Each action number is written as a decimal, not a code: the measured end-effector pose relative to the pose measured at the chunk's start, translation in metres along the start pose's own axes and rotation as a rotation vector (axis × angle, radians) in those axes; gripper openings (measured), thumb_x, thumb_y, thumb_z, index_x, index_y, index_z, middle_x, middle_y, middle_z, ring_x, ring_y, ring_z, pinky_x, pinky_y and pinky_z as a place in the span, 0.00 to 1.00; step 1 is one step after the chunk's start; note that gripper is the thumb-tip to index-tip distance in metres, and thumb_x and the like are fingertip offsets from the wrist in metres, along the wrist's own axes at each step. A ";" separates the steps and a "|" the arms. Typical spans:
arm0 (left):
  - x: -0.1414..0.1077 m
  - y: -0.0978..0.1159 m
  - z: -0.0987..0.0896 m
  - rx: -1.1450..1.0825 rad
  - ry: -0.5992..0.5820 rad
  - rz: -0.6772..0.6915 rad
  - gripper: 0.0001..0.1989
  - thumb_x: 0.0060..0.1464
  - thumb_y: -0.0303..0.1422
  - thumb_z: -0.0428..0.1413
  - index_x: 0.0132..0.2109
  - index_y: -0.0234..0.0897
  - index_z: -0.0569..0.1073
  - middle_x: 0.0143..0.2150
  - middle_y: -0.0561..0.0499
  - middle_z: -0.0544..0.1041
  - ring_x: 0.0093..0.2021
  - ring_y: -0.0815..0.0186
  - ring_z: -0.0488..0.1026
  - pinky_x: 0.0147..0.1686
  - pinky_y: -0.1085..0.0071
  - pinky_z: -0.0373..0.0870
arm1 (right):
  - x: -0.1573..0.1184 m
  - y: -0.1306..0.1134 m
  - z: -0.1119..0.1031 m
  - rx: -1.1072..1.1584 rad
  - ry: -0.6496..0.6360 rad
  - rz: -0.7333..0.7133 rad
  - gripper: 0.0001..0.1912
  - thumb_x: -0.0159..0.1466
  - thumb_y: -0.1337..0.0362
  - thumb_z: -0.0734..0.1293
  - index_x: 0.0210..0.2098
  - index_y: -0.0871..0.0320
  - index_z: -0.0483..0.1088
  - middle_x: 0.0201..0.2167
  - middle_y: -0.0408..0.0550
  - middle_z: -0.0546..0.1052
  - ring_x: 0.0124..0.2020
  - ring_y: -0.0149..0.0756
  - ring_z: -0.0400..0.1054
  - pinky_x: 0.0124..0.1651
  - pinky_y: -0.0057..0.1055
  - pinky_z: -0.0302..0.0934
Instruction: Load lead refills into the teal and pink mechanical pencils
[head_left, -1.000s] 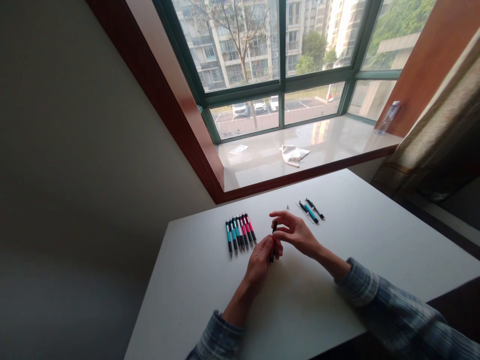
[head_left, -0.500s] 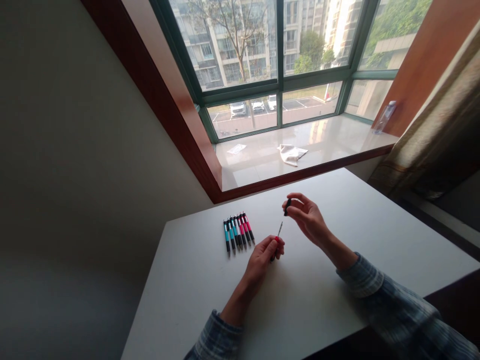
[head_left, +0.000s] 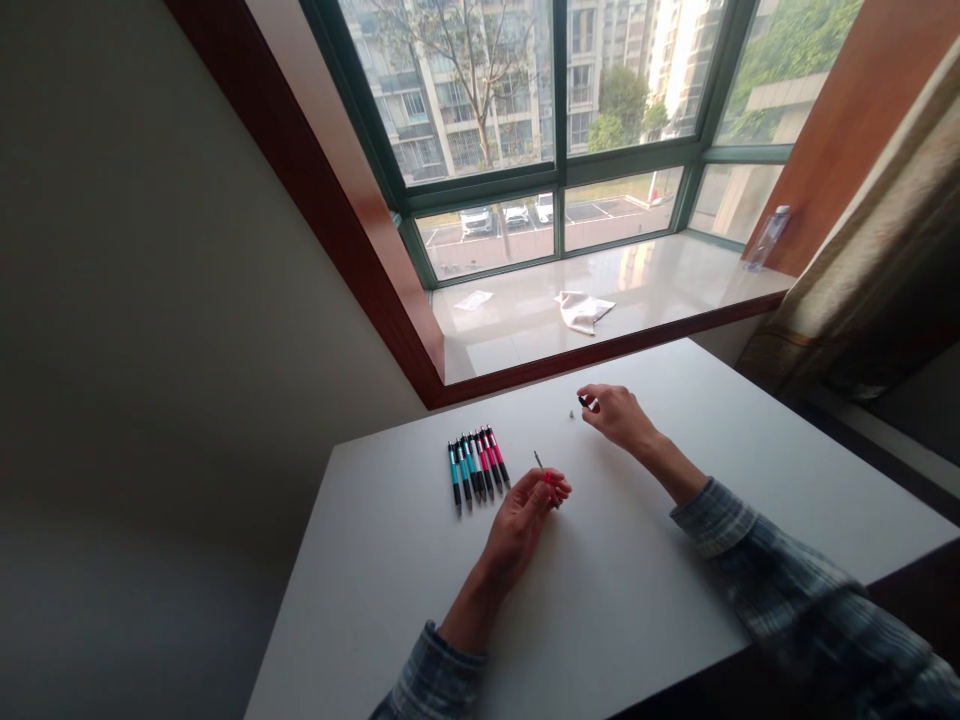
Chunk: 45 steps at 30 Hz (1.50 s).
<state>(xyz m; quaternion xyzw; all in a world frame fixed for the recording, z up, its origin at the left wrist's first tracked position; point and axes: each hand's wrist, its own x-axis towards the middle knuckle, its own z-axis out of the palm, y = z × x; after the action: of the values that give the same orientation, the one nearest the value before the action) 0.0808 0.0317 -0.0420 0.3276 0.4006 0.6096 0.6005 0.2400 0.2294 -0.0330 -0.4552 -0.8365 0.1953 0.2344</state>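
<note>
My left hand point(head_left: 525, 505) is closed around a red pen barrel point(head_left: 550, 482), whose thin refill point(head_left: 538, 459) sticks out at the upper end, tilted to the left. Up and to the right, my right hand point(head_left: 615, 413) pinches a small black pen part point(head_left: 583, 400), possibly the grip sleeve, partly hidden by the fingers. Beside its fingertips, a tiny grey cone-shaped piece point(head_left: 571, 413) stands on the table. Left of my hands, several click pens point(head_left: 478, 465) with turquoise, whitish or red barrels and black grips lie side by side in a row.
The white table point(head_left: 390, 560) meets a windowsill point(head_left: 510, 345) with dark red edging. On the sill are a crumpled white cloth or wrapper point(head_left: 583, 310), a flat white paper point(head_left: 474, 300) and a clear bottle point(head_left: 768, 238). A curtain point(head_left: 847, 220) hangs at the right.
The pen barrel in my left hand has turned, so its refill now points up and left. My right hand has lowered slightly, and the small grey piece now shows on the table.
</note>
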 end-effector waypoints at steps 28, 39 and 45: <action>0.006 0.011 -0.004 0.149 0.143 0.105 0.17 0.63 0.47 0.58 0.44 0.36 0.76 0.34 0.50 0.71 0.36 0.66 0.67 0.41 0.68 0.66 | -0.045 -0.064 0.013 0.981 -0.312 -0.193 0.17 0.63 0.52 0.74 0.43 0.58 0.81 0.39 0.52 0.83 0.40 0.43 0.77 0.42 0.38 0.71; 0.006 0.012 -0.008 0.501 0.181 0.164 0.16 0.66 0.47 0.53 0.43 0.37 0.74 0.31 0.54 0.65 0.31 0.68 0.61 0.34 0.72 0.61 | -0.040 -0.059 0.013 1.291 -0.162 0.037 0.11 0.61 0.55 0.76 0.34 0.57 0.79 0.38 0.47 0.81 0.36 0.33 0.73 0.38 0.28 0.67; 0.003 0.016 -0.006 0.507 0.278 0.132 0.21 0.60 0.51 0.58 0.46 0.37 0.76 0.29 0.56 0.65 0.26 0.70 0.59 0.28 0.74 0.59 | -0.050 -0.048 0.017 1.030 -0.064 0.027 0.14 0.63 0.53 0.73 0.43 0.56 0.82 0.40 0.51 0.83 0.41 0.40 0.77 0.42 0.35 0.72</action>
<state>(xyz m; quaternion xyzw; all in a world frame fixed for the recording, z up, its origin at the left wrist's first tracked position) 0.0677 0.0349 -0.0308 0.4058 0.5963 0.5669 0.3980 0.2218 0.1602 -0.0312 -0.2855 -0.6327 0.5986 0.3998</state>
